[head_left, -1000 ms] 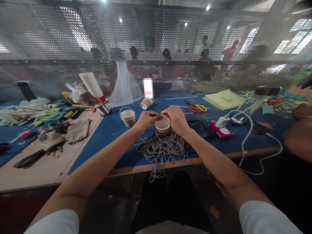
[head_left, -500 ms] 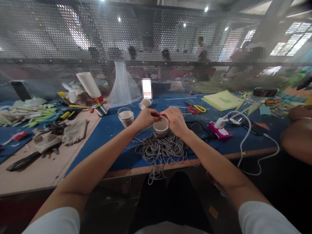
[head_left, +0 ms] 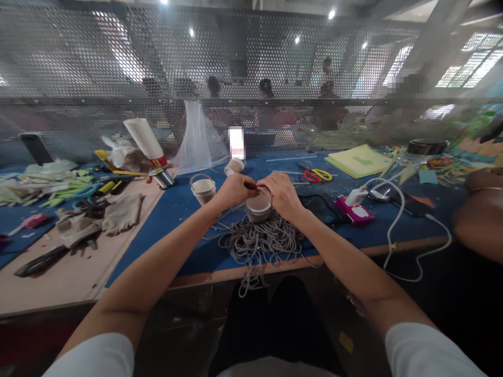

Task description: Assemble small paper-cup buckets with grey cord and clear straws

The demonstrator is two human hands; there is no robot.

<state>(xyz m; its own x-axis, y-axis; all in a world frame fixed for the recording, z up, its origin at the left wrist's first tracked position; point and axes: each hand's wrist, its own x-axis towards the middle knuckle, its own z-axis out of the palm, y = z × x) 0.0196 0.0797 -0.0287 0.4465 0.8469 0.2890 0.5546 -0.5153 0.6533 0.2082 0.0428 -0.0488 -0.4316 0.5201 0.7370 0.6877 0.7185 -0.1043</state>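
A cord-wrapped paper cup (head_left: 258,213) stands or is held over a loose heap of grey cord (head_left: 257,242) near the table's front edge. My left hand (head_left: 238,189) is pinched closed at the far side of the cup's rim; what lies between its fingertips is too small to make out. Round the right side of the rim curls my right hand (head_left: 281,192), its fingertips meeting those of the left. Left of them stands a second wrapped cup with an arched handle (head_left: 203,189). Behind the left hand, another cup (head_left: 234,166) lies tilted.
Scissors (head_left: 317,175) and yellow paper sheets (head_left: 359,159) lie at back right. A pink charger box (head_left: 356,212) with white cables sits nearer. Work gloves (head_left: 121,212), a tilted cup stack (head_left: 143,139) and a black-handled tool (head_left: 41,262) are left. Another person's arm (head_left: 481,220) rests at right.
The hands stay at the cup's rim with almost no visible movement. The view has shifted very slightly.
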